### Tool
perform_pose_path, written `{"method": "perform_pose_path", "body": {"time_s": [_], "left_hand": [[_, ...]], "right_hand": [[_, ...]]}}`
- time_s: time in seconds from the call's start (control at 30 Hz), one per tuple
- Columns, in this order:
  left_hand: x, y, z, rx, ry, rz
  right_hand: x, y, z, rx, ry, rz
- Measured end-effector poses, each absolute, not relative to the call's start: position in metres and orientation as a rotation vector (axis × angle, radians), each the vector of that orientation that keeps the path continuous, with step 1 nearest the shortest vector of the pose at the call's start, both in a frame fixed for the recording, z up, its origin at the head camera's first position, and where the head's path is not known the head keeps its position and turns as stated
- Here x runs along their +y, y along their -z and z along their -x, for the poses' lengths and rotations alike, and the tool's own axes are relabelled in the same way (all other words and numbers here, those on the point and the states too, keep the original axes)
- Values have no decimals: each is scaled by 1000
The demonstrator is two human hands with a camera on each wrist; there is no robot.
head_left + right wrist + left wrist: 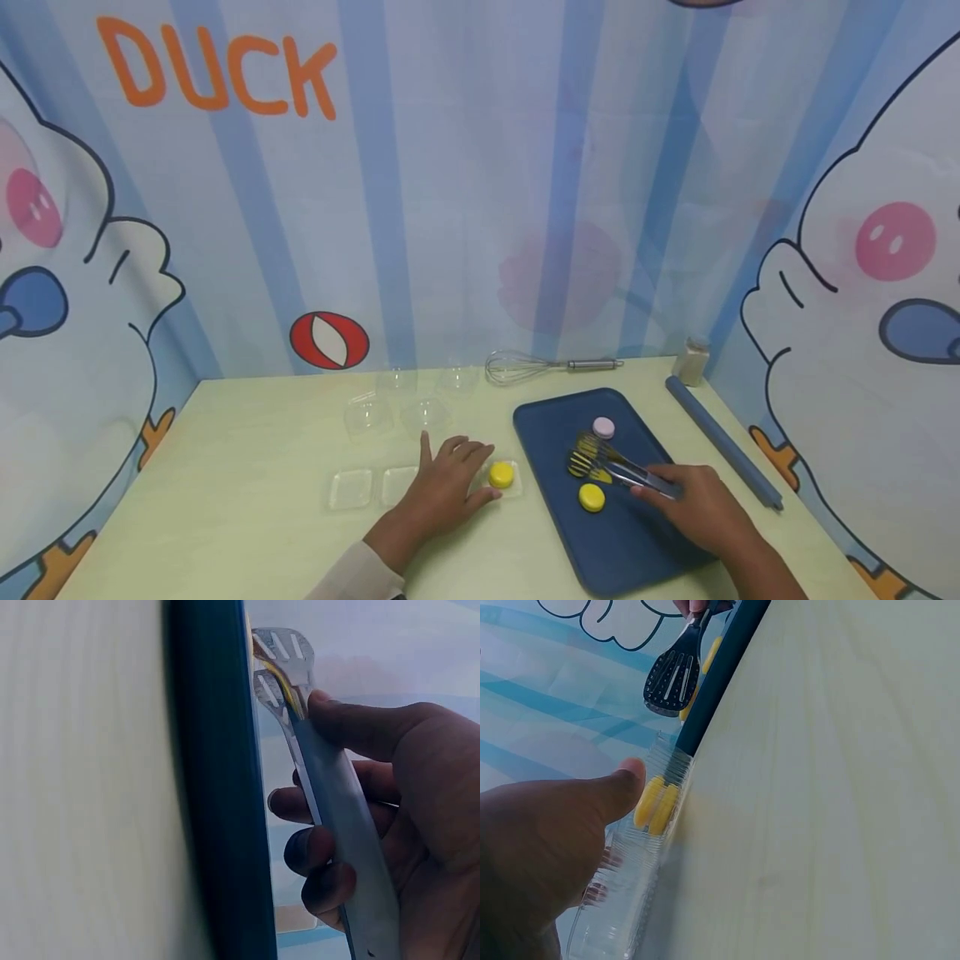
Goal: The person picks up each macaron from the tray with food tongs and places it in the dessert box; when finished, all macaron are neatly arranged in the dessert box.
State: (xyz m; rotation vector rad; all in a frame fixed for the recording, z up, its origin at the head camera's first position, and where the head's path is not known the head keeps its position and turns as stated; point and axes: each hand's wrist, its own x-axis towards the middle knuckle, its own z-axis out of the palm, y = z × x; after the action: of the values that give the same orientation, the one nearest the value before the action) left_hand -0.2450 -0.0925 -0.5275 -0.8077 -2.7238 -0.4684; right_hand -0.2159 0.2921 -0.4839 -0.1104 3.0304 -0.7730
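Observation:
My right hand grips metal tongs with slotted heads, held low over a blue tray. Beside the heads on the tray lie a yellow macaron and a pale pink macaron. More yellow shows at the tong heads; whether it is another macaron or a reflection I cannot tell. My left hand lies beside a clear plastic base that holds a yellow macaron. In the left wrist view its thumb is straight, close to that macaron; the other fingers are mostly hidden.
Clear plastic bases stand left of the left hand, with several clear domed lids behind. A whisk lies at the back edge. Right of the tray are a grey-blue rod and a small jar.

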Motion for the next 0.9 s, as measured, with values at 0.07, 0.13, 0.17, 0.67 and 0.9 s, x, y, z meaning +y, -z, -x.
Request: {"method": "perform_pose_path", "body": {"time_s": [0.07, 0.13, 0.17, 0.67, 0.9], "left_hand": [[-93, 527, 244, -2721, 467, 799], [-94, 527, 244, -2719, 470, 792], [-94, 527, 243, -2718, 470, 789], [-108, 524, 238, -2767, 477, 711], [-131, 519, 228, -2753, 424, 679]], "right_hand": [[291, 485, 216, 3038, 760, 120], [291, 486, 216, 3041, 754, 128], [291, 487, 216, 3042, 754, 133], [291, 489, 220, 3009, 707, 64], [289, 488, 220, 2998, 742, 61]]}}
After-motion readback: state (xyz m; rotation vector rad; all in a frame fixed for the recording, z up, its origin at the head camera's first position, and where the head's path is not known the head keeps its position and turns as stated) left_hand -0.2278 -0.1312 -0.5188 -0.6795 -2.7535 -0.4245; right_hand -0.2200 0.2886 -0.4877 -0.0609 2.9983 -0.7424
